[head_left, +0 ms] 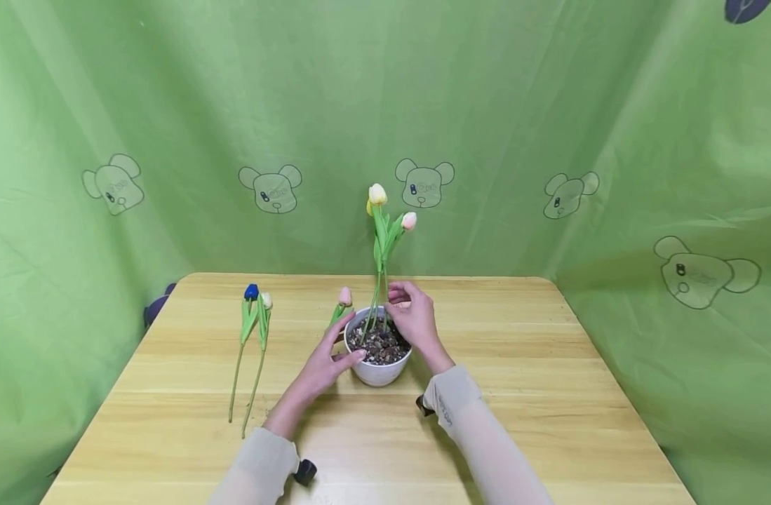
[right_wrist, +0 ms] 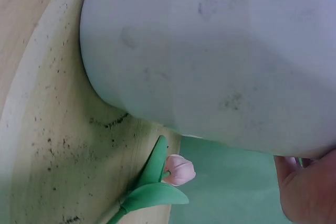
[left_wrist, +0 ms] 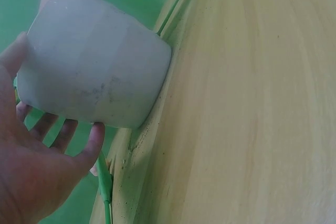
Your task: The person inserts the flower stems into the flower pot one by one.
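Observation:
A white flower pot (head_left: pixel 377 373) filled with dark soil (head_left: pixel 385 347) stands near the middle of the table. My left hand (head_left: pixel 322 365) holds its left side, thumb at the rim and fingers spread round the wall, as the left wrist view also shows. Artificial tulips rise from the soil: a pale yellow one (head_left: pixel 377 194) with a deeper yellow head behind it, and a light pink one (head_left: pixel 409 221). Over the pot's right rim, my right hand (head_left: pixel 413 314) pinches a tulip stem low down, close to the soil. Its fingertips are partly hidden.
Left of the pot lie a blue tulip (head_left: pixel 251 292) and a white tulip (head_left: pixel 267 301), stems toward me. Another pink tulip (head_left: pixel 345 297) lies just behind my left hand. Soil crumbs (right_wrist: pixel 50 169) dot the wooden table (head_left: pixel 537 393). Green curtains (head_left: pixel 334 84) surround it.

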{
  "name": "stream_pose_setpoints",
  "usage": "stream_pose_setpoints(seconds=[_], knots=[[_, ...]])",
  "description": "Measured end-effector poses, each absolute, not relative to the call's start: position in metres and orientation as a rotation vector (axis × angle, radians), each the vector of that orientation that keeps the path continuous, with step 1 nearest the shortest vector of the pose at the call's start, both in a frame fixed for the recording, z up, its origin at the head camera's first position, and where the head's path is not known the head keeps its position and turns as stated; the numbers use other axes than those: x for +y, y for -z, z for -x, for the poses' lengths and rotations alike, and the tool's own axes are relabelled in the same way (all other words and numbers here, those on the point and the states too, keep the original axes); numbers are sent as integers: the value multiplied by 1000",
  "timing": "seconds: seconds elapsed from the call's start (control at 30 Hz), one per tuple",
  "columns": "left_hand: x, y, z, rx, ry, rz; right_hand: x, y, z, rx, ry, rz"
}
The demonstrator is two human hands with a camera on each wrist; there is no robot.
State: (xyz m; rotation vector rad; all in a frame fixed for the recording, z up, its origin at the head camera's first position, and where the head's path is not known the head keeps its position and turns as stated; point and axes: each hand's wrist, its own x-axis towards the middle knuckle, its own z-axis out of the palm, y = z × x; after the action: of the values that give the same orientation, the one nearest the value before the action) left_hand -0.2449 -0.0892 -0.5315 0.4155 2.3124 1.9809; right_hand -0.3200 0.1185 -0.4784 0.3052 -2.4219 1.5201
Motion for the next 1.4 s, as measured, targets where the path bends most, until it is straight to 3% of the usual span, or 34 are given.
stream_pose_setpoints(seconds=[0.83,1.4], knots=[[-90,533,246,2319,-1974,-385,158,472,310,-2364,-1682,-249],[-89,530,243,2334,-1957,-364,217,510,281,-2527,-1777,-38]])
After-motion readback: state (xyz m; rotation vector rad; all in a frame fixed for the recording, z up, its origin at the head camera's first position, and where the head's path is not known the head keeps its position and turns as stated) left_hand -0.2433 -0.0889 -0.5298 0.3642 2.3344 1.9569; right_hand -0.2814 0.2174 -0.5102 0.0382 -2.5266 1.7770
